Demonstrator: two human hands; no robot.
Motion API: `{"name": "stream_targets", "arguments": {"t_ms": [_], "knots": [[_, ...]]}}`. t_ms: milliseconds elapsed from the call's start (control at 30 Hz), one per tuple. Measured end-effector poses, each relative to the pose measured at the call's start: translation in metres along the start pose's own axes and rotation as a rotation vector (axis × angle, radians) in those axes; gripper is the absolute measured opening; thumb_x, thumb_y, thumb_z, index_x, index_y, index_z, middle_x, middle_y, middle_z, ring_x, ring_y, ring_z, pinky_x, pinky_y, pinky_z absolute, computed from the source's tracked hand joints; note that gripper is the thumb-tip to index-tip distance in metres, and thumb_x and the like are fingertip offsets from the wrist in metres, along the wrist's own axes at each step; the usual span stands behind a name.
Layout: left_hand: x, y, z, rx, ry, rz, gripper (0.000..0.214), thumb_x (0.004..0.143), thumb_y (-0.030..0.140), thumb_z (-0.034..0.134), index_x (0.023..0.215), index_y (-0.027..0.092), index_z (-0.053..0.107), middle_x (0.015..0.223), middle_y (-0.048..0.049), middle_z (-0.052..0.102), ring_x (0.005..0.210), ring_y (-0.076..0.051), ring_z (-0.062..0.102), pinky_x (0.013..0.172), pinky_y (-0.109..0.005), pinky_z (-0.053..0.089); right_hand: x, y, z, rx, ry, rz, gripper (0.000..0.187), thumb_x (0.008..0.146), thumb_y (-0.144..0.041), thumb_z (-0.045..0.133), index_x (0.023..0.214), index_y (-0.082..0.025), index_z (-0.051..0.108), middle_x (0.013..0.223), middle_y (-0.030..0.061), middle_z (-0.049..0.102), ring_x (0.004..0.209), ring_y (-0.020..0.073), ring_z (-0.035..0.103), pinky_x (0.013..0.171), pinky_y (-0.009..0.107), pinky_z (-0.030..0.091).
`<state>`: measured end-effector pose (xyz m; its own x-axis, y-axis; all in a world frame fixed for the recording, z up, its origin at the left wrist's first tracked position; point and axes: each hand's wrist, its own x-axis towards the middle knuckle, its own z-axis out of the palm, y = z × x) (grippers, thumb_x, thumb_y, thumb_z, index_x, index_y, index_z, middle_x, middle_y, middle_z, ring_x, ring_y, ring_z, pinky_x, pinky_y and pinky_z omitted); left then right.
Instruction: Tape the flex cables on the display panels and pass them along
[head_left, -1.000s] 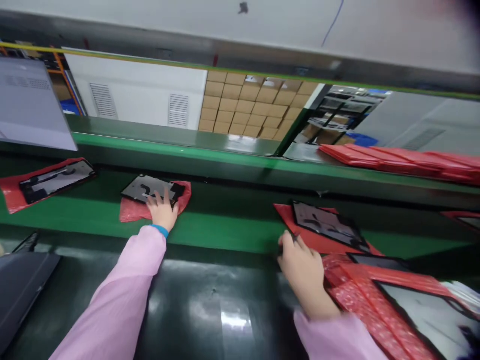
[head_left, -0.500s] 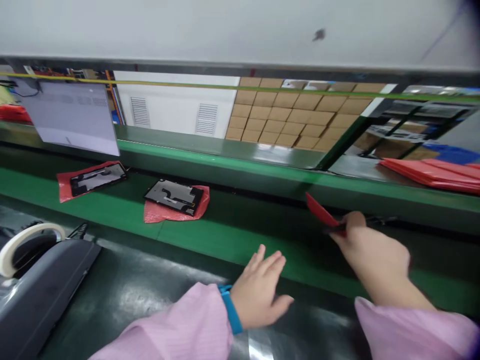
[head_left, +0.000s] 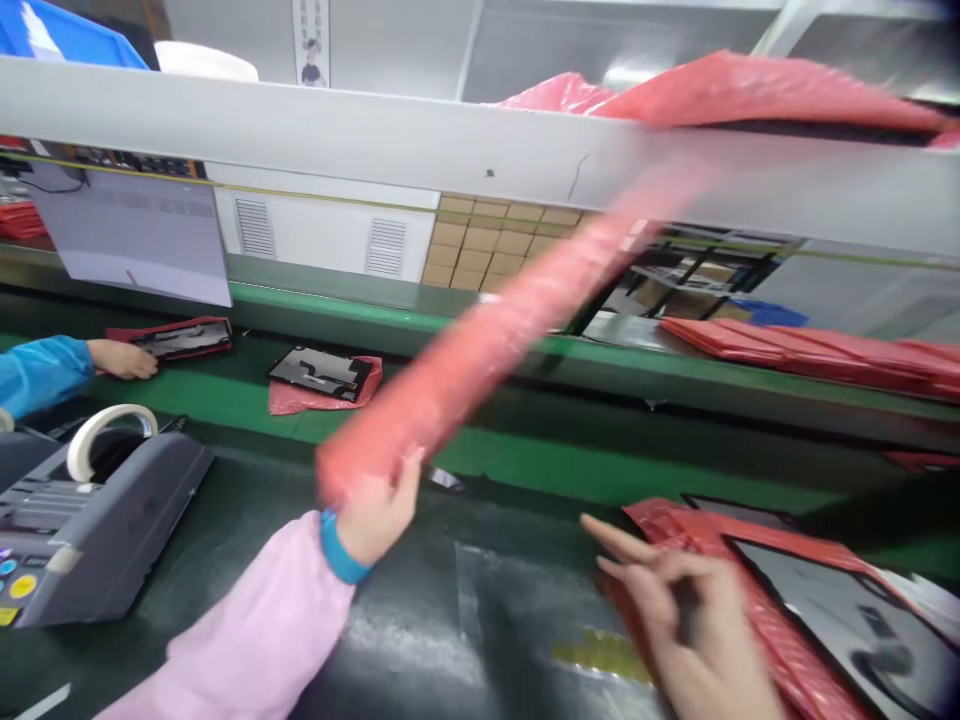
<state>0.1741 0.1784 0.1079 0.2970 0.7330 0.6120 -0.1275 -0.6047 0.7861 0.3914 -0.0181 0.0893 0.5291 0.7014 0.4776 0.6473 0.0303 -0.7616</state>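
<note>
My left hand, with a blue band at the wrist, grips the lower end of a long red bubble-wrap bag. The bag slants up to the right across the shelf edge, its far end smeared by motion. At lower right, my right hand has its index finger stretched out and a gap between its fingers; nothing shows in its grasp. Beside it lie red bubble-wrap bags with a dark-framed screen panel on top. Another panel rests on a red bag on the green belt.
A co-worker's hand in a blue sleeve touches a panel at far left. A grey tape dispenser stands at left. Red bags are stacked beyond the belt. A white shelf edge crosses above.
My left hand, empty before, now holds the red bubble-wrap bag. The red item in my right hand no longer shows there. The view has tilted up, and a co-worker's hand has entered at left.
</note>
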Motion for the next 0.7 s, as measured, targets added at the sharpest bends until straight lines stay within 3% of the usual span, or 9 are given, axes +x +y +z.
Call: {"name": "stream_targets", "arguments": {"t_ms": [67, 133, 200, 267, 300, 400, 500, 600, 700], "knots": [[-0.009, 0.013, -0.021, -0.033, 0.074, -0.101, 0.038, 0.097, 0.036, 0.059, 0.132, 0.019, 0.060, 0.131, -0.0117, 0.069, 0.126, -0.029, 0.063, 0.107, -0.042, 0.050, -0.029, 0.051, 0.006, -0.341, -0.119, 0.055, 0.030, 0.089, -0.056, 0.054, 0.086, -0.029, 0.044, 0.117, 0.0139, 0.076, 0.106, 0.0349, 0.072, 0.078, 0.045, 0.058], [-0.021, 0.022, -0.034, -0.184, 0.077, -0.313, 0.044, 0.092, 0.039, 0.066, 0.130, 0.018, 0.061, 0.122, -0.0110, 0.073, 0.111, -0.029, 0.071, 0.097, -0.040, 0.057, -0.053, 0.085, 0.020, -0.542, -0.170, 0.024, 0.030, 0.084, -0.057, 0.053, 0.085, -0.028, 0.051, 0.110, 0.0164, 0.077, 0.113, 0.0441, 0.068, 0.084, 0.057, 0.055], [-0.036, 0.027, -0.039, -0.405, 0.046, -0.634, 0.053, 0.081, 0.041, 0.078, 0.126, 0.018, 0.063, 0.110, -0.0088, 0.077, 0.093, -0.027, 0.076, 0.084, -0.036, 0.061, -0.070, 0.095, 0.040, -0.606, -0.219, 0.005, 0.024, 0.083, -0.050, 0.053, 0.088, -0.027, 0.057, 0.106, 0.0155, 0.078, 0.122, 0.0459, 0.062, 0.091, 0.063, 0.050], [-0.054, 0.025, -0.039, -0.545, 0.044, -0.927, 0.058, 0.072, 0.041, 0.085, 0.121, 0.018, 0.065, 0.098, -0.0063, 0.078, 0.076, -0.024, 0.076, 0.070, -0.031, 0.060, -0.078, 0.086, 0.059, -0.550, -0.268, 0.003, 0.018, 0.084, -0.039, 0.051, 0.091, -0.026, 0.061, 0.120, 0.0155, 0.075, 0.131, 0.0439, 0.056, 0.096, 0.063, 0.046], [-0.063, 0.022, -0.039, -0.548, 0.060, -1.006, 0.058, 0.069, 0.039, 0.086, 0.119, 0.017, 0.066, 0.093, -0.0055, 0.078, 0.071, -0.022, 0.075, 0.066, -0.029, 0.059, -0.079, 0.079, 0.065, -0.490, -0.283, 0.017, 0.017, 0.084, -0.034, 0.051, 0.093, -0.025, 0.063, 0.125, 0.0154, 0.073, 0.133, 0.0429, 0.054, 0.097, 0.062, 0.045], [-0.088, 0.009, -0.039, -0.497, 0.117, -1.090, 0.057, 0.064, 0.035, 0.088, 0.113, 0.015, 0.067, 0.091, -0.0057, 0.078, 0.075, -0.023, 0.075, 0.068, -0.029, 0.058, -0.072, 0.060, 0.069, -0.287, -0.285, 0.107, 0.014, 0.089, -0.035, 0.050, 0.088, -0.026, 0.061, 0.120, 0.0150, 0.075, 0.122, 0.0390, 0.064, 0.094, 0.057, 0.048], [-0.108, 0.001, -0.045, -0.466, 0.147, -1.126, 0.059, 0.064, 0.041, 0.088, 0.112, 0.015, 0.067, 0.102, -0.0103, 0.078, 0.090, -0.030, 0.076, 0.082, -0.038, 0.060, -0.062, 0.060, 0.056, 0.081, -0.167, 0.304, 0.036, 0.097, -0.057, 0.043, 0.088, -0.025, 0.058, 0.095, 0.0126, 0.080, 0.082, 0.0290, 0.076, 0.077, 0.045, 0.056], [-0.125, 0.006, -0.057, -0.381, 0.161, -1.127, 0.063, 0.068, 0.049, 0.086, 0.117, 0.016, 0.065, 0.122, -0.0139, 0.073, 0.116, -0.035, 0.069, 0.102, -0.046, 0.053, -0.055, 0.068, 0.042, 0.399, -0.015, 0.507, 0.056, 0.094, -0.070, 0.041, 0.109, -0.021, 0.061, 0.068, 0.0037, 0.072, 0.046, 0.0175, 0.060, 0.049, 0.032, 0.050], [-0.143, 0.018, -0.080, -0.195, 0.210, -1.025, 0.073, 0.069, 0.057, 0.085, 0.129, 0.021, 0.061, 0.145, -0.0113, 0.059, 0.141, -0.034, 0.048, 0.120, -0.045, 0.036, -0.053, 0.073, 0.036, 0.420, 0.025, 0.564, 0.058, 0.079, -0.073, 0.063, 0.100, -0.019, 0.064, 0.068, 0.0026, 0.068, 0.046, 0.0153, 0.058, 0.040, 0.027, 0.045]]}}
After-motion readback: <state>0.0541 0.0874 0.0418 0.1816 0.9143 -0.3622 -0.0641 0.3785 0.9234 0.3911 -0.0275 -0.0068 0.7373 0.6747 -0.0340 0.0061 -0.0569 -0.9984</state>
